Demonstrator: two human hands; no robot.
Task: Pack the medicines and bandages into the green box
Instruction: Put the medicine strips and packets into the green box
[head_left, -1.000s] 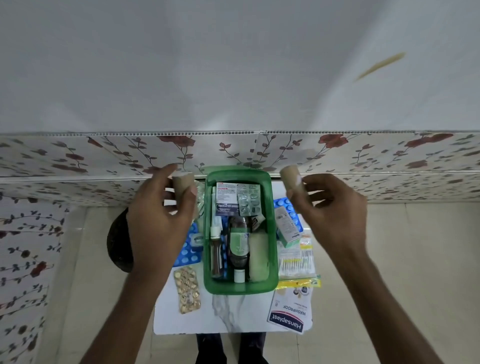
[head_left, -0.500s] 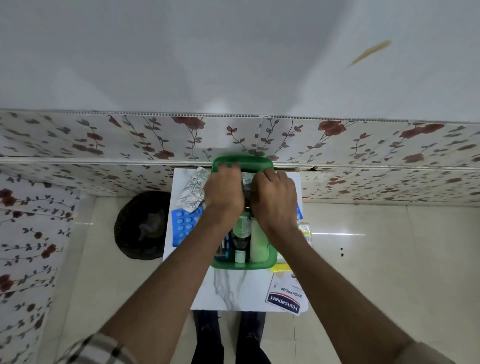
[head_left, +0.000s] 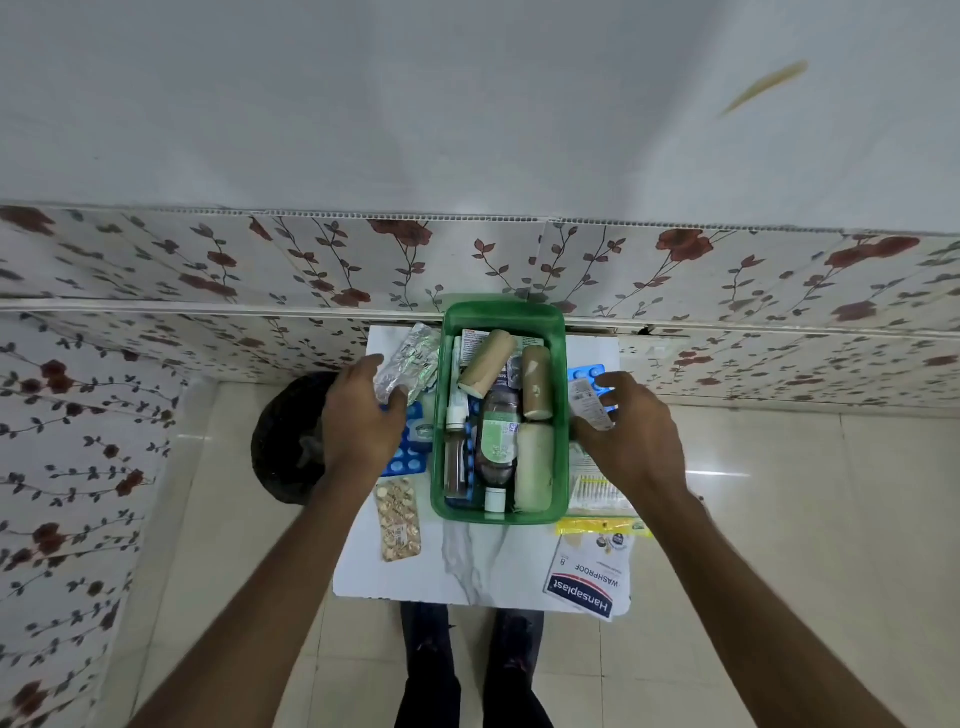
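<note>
The green box (head_left: 500, 310) stands on a small white table (head_left: 488, 566) against the wall. Inside it lie two tan bandage rolls (head_left: 485, 364) (head_left: 536, 382), a cream roll (head_left: 534, 465), a dark syrup bottle (head_left: 497, 436), a small dropper bottle (head_left: 455, 457) and blister cards. My left hand (head_left: 358, 415) is left of the box, its thumb and fingers closing on a silver blister pack (head_left: 413, 353). On the right side of the box, my right hand (head_left: 631, 439) grips a small white carton (head_left: 584, 402) above a blue blister card (head_left: 587, 370).
Left of the box lie a blue blister pack (head_left: 410, 460) and a gold tablet strip (head_left: 399, 519). A packet of plasters (head_left: 597, 491) and a Hansaplast pouch (head_left: 589, 577) lie at the right front. A black bin (head_left: 283, 441) stands on the floor at left.
The two tan rolls left my hands and now lie in the far end of the box. Both hands came out of the box and moved apart to items on either side.
</note>
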